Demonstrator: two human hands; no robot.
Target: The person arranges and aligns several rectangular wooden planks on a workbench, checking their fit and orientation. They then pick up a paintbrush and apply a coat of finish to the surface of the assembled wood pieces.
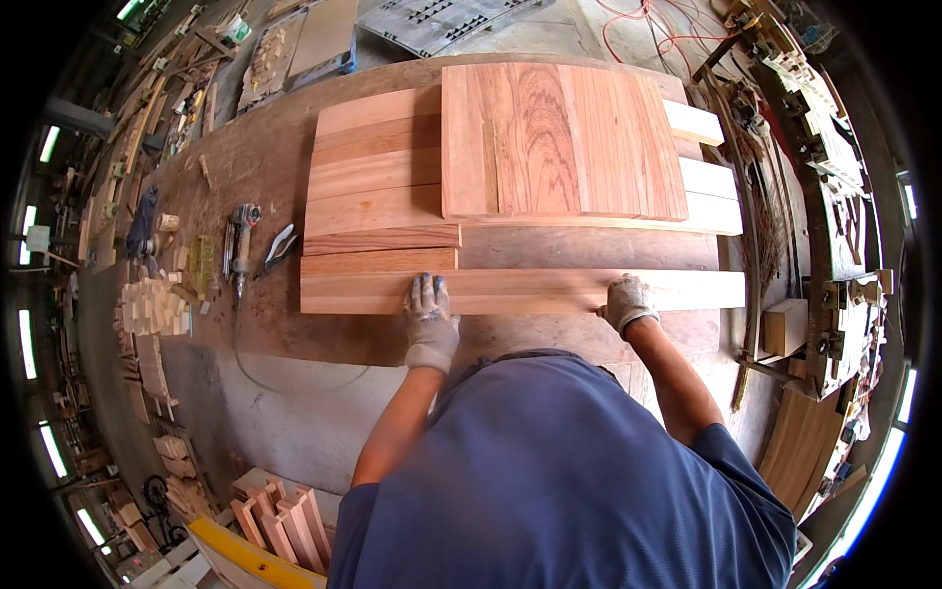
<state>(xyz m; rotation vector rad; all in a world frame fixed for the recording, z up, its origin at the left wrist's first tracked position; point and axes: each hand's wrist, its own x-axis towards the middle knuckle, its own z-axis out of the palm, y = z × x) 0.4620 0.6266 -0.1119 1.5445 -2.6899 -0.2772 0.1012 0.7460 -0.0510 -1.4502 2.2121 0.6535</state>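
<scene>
Left end of tabletop (275, 329): power tool (242, 236) lying near the left edge, hose trailing toward the near edge; dark-handled hand tool (281, 245) just beside it. Next, row of flat boards (373, 162) laid side by side. Left hand (430, 319), gloved, fingers laid flat over the long board (530, 292); thumb hidden, cannot tell if it grips. That board lies nearest the tabletop's near edge, roughly parallel to it. Farther back, wide panel (564, 142) rests on the boards. Right hand (630, 299), gloved, curled closed on the long board's near side.
</scene>
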